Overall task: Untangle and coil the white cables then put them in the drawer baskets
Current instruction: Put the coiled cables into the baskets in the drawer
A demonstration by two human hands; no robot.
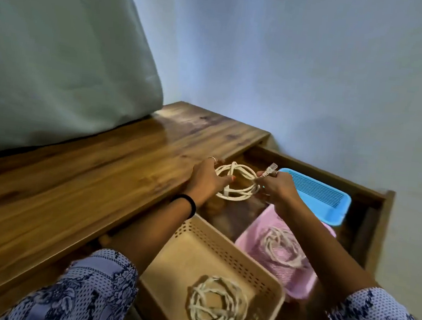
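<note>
A white cable [238, 182] is wound into a loop above the open wooden drawer [371, 210]. My left hand [206, 181] grips the left side of that loop. My right hand [277, 187] pinches the cable's free end, whose clear plug [271, 168] sticks up beside the loop. Three baskets sit in the drawer. The beige basket [211, 248] nearest me holds a coiled white cable [216, 307]. A pink basket [300, 286] under my right forearm holds another coil [282, 248]. The blue basket [330, 206] at the far end shows no cable.
The wooden desk top [86, 172] runs along the left of the drawer. A pale curtain [59, 60] hangs down onto its back edge. A bluish wall [318, 67] stands behind the drawer. Patterned sleeves cover both forearms near the bottom.
</note>
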